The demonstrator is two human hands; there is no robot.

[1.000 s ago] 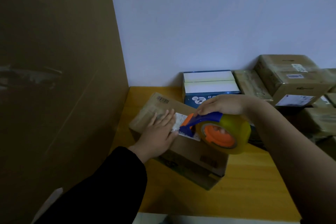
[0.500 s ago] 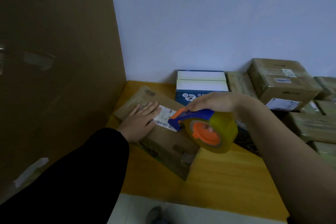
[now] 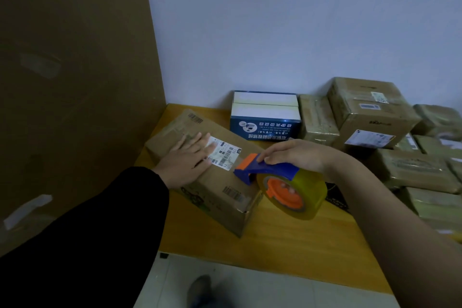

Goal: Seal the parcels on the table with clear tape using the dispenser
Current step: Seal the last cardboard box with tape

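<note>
Left hand (image 3: 186,161) lies flat on top of the parcel (image 3: 226,204), fingers straight and spread, fingertips over the near edge of the white shipping label (image 3: 223,151); black sleeve (image 3: 100,232) runs back from the wrist. Right hand (image 3: 295,155) is curled over the blue handle of the tape dispenser (image 3: 268,170), fingers wrapped on top, thumb hidden; bare forearm behind it. The hands are apart, with the label's far end and the dispenser's orange-and-blue nose between them. The nose sits at the parcel's top face just beside the label; cannot tell if it touches the cardboard. The tape roll (image 3: 297,196), clear yellowish on an orange hub, hangs below the right hand, off the parcel's end and above the table (image 3: 287,240). The parcel lies on the table at an angle, mostly under and ahead of the left hand, with barcodes on its top and side. Beyond the right hand is a blue-and-white box (image 3: 266,117) against the wall; right of that hand is a pile of taped parcels (image 3: 370,112). Left of the left hand stands a big cardboard sheet (image 3: 75,82). Below both arms is pale floor, with a shoe (image 3: 200,287) dimly seen.
</note>
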